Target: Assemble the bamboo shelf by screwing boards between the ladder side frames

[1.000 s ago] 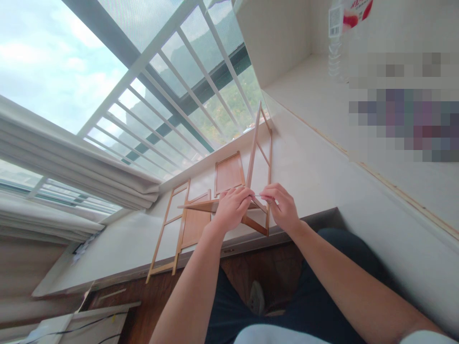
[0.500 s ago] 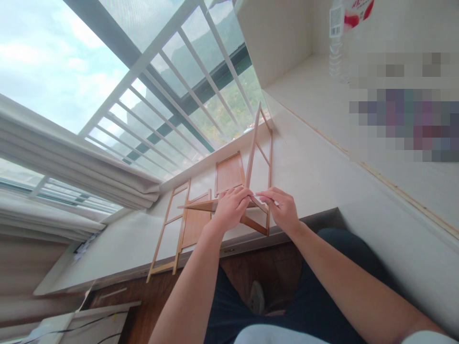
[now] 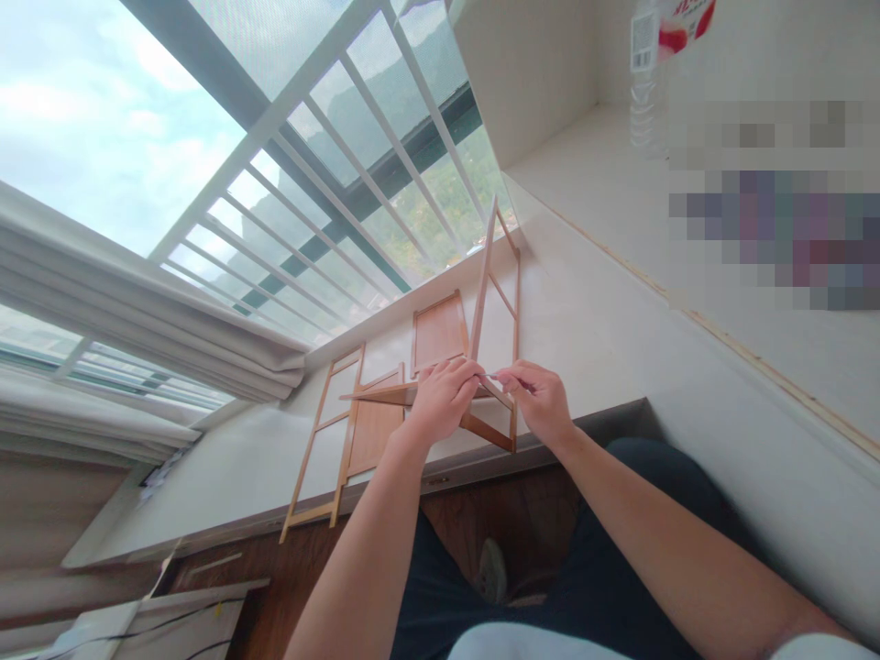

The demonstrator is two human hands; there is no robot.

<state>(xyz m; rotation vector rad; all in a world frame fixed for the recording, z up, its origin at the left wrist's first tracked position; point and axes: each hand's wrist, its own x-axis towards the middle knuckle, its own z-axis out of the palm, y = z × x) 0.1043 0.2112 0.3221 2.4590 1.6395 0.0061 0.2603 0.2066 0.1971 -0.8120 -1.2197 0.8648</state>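
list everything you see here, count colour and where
upright wooden frame: 1, light brown, standing on the sill under both hands
ladder-like frame: 1, light brown, flat on the sill, left
wooden panels: at least 2, light brown, flat near the window
sill: 1, white, below the window
plastic bottle: 1, clear, upper right ledge
curtain: 1, white, left
left hand: 1, on the frame
right hand: 1, pinching something thin at the frame

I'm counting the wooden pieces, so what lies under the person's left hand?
Under the left hand a thin wooden panel sticks out to the left, meeting the upright wooden frame. The joint itself is covered by the fingers, as is the sill beneath.
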